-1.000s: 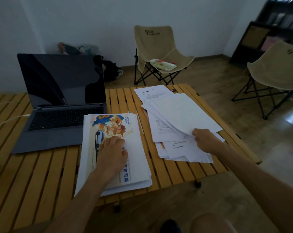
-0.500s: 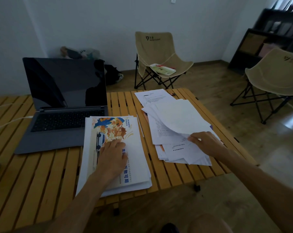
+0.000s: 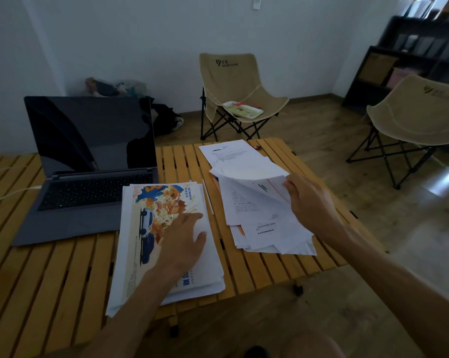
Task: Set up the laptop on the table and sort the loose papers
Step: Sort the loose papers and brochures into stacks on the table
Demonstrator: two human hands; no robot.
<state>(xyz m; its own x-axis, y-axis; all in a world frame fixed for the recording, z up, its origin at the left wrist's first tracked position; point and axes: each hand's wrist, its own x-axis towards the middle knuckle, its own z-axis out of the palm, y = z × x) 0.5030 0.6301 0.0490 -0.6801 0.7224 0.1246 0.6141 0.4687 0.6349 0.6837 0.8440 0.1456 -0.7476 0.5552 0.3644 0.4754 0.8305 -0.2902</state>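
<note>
Head view: laptop (image 3: 89, 174) is open, screen dark, at the table's (image 3: 63, 275) far-left part, so setup looks done; sorting is the step in hand. Two paper groups. Neat stack (image 3: 164, 244), colour flyer on top, lies mid-table by the near edge, just right of the laptop and overlapping its front-right corner, long axis running near-to-far. Loose pile (image 3: 259, 215) is fanned out toward the right edge, well short of square.

Right hand (image 3: 311, 202) is at the loose pile's far-right side, fingers pinched on the edge of the top sheet (image 3: 249, 177), which is peeled up and curling toward the left. Forearm comes in from the near-right corner. Left hand (image 3: 184, 241) lies flat, fingers spread, palm down on the neat stack, gripping nothing, just pinning it.

Key relation: stack lies left of the lifted sheet, w/ a bare strip of slats between. Right hand is nearer the sheet; probably carries it across to the left, and the left hand would need to lift clear first.
</note>
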